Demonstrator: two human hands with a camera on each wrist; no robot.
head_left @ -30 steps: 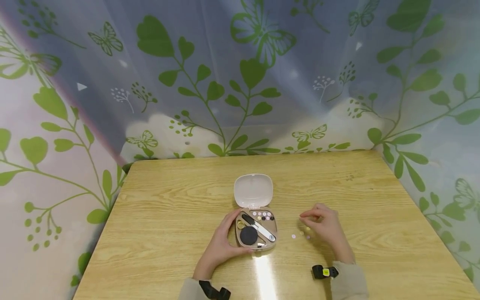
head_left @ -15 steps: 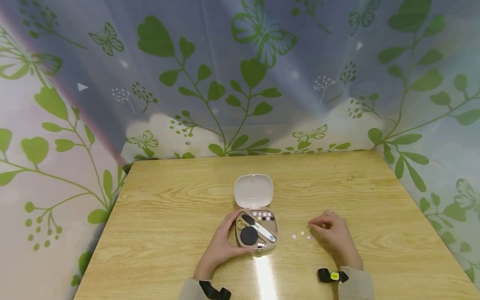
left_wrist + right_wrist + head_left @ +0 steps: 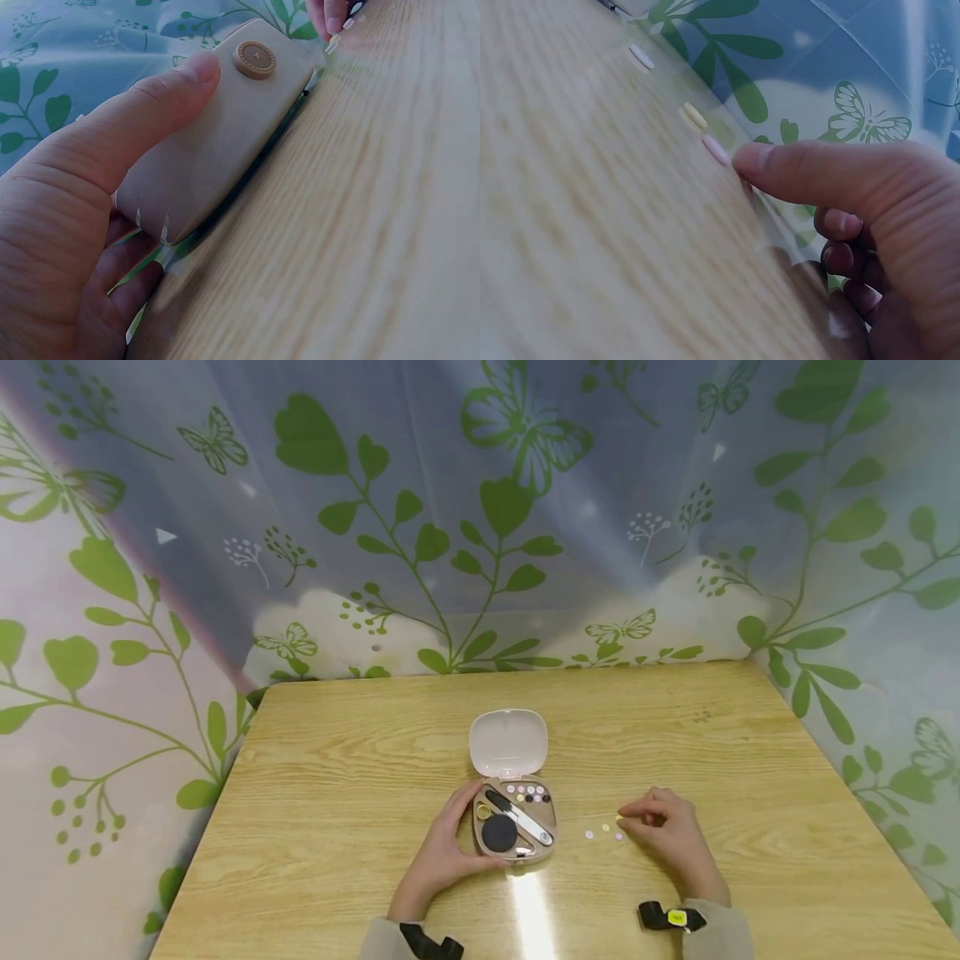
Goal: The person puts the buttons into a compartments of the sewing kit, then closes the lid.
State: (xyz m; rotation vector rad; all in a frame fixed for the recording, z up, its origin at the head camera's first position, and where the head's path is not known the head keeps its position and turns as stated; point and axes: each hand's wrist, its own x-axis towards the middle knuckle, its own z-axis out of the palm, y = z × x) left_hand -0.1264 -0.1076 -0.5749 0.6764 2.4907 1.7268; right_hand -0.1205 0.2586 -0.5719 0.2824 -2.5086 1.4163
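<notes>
My left hand [image 3: 442, 864] grips an open beige sewing kit case [image 3: 554, 831] by its left side. In the left wrist view, my thumb presses its front wall beside a brown button-shaped clasp [image 3: 256, 60]. Inside are a black round piece [image 3: 498, 832], a white-and-black tool [image 3: 531, 827], a gold ring-like piece [image 3: 483, 811] and several small buttons [image 3: 530, 790]. My right hand [image 3: 670, 833] pinches a yellow button [image 3: 618, 817] at the tabletop; in the right wrist view my thumb hides it. Beside it lie a white button [image 3: 589, 835], another yellow button [image 3: 605, 827] and a pink button [image 3: 618, 837].
The case's lid [image 3: 508, 742] stands raised behind it. All of this is on a wood-grain table [image 3: 360, 735], with a leaf-and-butterfly patterned curtain [image 3: 420, 527] along its back and sides. A bright light streak [image 3: 531, 910] reflects in front of the case.
My right hand has moved right and slightly toward me, its fingertips coming to the yellow button. My left hand and the case have stayed in place.
</notes>
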